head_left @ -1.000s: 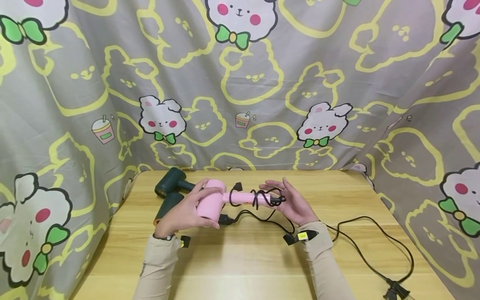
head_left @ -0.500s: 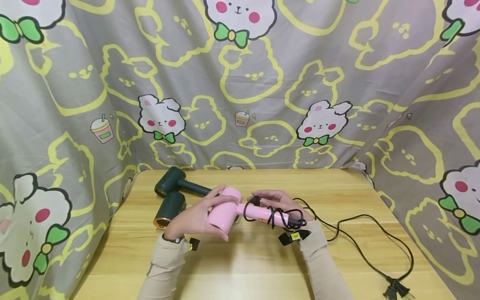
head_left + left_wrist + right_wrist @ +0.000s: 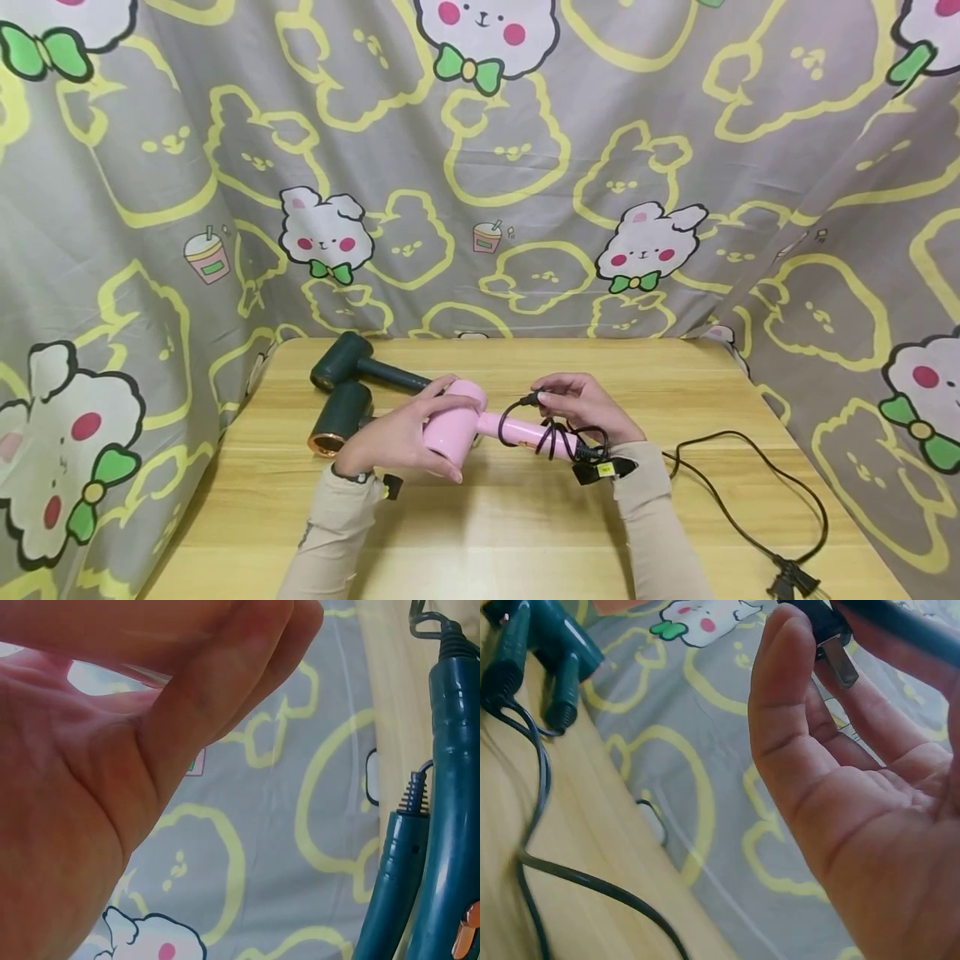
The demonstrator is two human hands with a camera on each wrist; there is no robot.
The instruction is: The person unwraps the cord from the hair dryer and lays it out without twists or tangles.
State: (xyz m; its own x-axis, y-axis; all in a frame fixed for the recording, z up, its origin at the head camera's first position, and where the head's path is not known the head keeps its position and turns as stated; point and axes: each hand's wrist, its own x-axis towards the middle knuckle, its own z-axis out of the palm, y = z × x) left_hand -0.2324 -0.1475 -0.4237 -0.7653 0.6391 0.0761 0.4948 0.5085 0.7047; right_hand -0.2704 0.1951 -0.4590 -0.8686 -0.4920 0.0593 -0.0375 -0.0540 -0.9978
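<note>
A pink hair dryer (image 3: 452,429) is held over the table, its handle pointing right with a black cord (image 3: 553,437) wound loosely round it. My left hand (image 3: 397,433) grips the dryer's barrel, fingers over the top and thumb below. Beyond the handle, my right hand (image 3: 588,407) pinches the cord's black plug (image 3: 533,398) between thumb and fingers. In the right wrist view a metal prong of the plug (image 3: 840,666) sticks out toward the palm. The left wrist view shows the left palm (image 3: 67,802) close up, with most of the dryer out of frame.
Two dark green hair dryers (image 3: 341,362) lie at the table's left, one nearer with a copper-coloured rim. Their handles (image 3: 457,787) show in the left wrist view. A black cord (image 3: 750,437) runs along the right side to plugs (image 3: 791,579) near the front. Patterned curtains stand behind the table (image 3: 480,550).
The left hand has moved the pink dryer rightward and tilted its handle down to the right. The right hand, earlier open by the handle's end, now pinches the plug and draws it slightly right.
</note>
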